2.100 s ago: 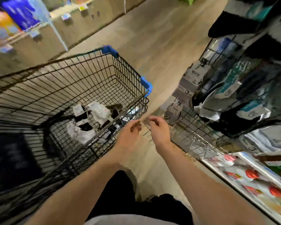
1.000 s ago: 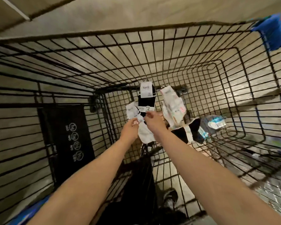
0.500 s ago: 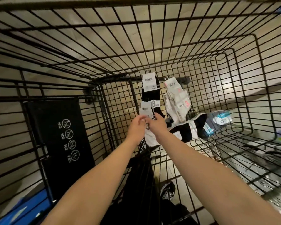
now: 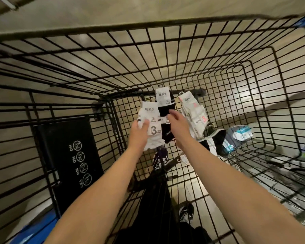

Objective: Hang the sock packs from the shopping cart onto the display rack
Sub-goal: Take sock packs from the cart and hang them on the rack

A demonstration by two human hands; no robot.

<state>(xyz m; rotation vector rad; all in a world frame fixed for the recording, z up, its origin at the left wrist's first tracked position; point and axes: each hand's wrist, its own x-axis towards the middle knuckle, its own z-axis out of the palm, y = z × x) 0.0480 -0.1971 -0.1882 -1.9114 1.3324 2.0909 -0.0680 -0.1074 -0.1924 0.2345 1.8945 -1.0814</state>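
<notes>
While the left hand pinches a white sock pack low inside the shopping cart, its grip clamped on the soft knit with the thumb on top, the right hand reaches over a black sock pack with straight fingers, its grip apart and holding nothing. Other packs lie just to the right. The display rack is not in view. These packs look light and floppy. The stiffer card header seems the better place to hold, since the fabric would sag.
</notes>
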